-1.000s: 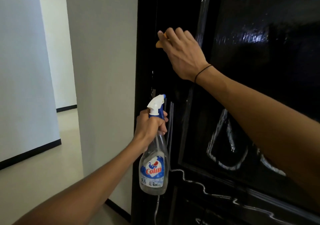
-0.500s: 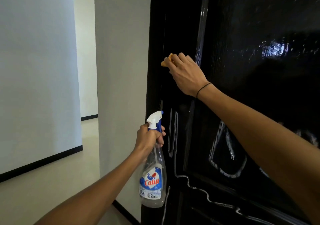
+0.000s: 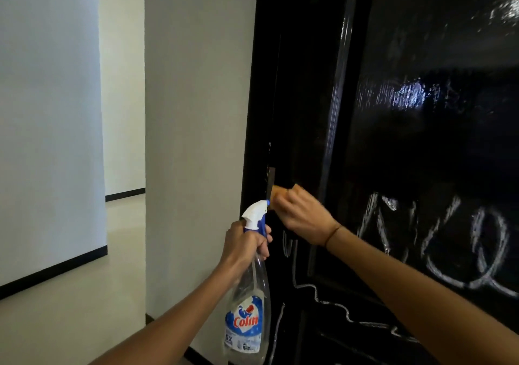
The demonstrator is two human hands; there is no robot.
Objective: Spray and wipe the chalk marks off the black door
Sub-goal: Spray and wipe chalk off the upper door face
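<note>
Against the left edge of the black door (image 3: 398,151), about mid-height beside a small metal plate, the right hand (image 3: 302,217) presses an orange cloth (image 3: 280,189) to the glossy surface, its fingers curled over the cloth so that only a corner shows past the knuckles; the hand is blurred, so the exact pinch cannot be told. The left hand (image 3: 244,242) grips the neck of a clear spray bottle (image 3: 248,302) just below the right hand, fingers wrapped round it under the white and blue trigger head, the nozzle pointing toward the door's edge. The upper panel shines wet and shows only faint smears, which suggests wiping is the step in hand, with the top largely done. The chalk marks (image 3: 460,241) remain bold to the right of the hand and along the lower rail, a wavy line running toward the bottom right. The next move likely calls for spraying those letters, then carrying the cloth rightward and down across them.
</note>
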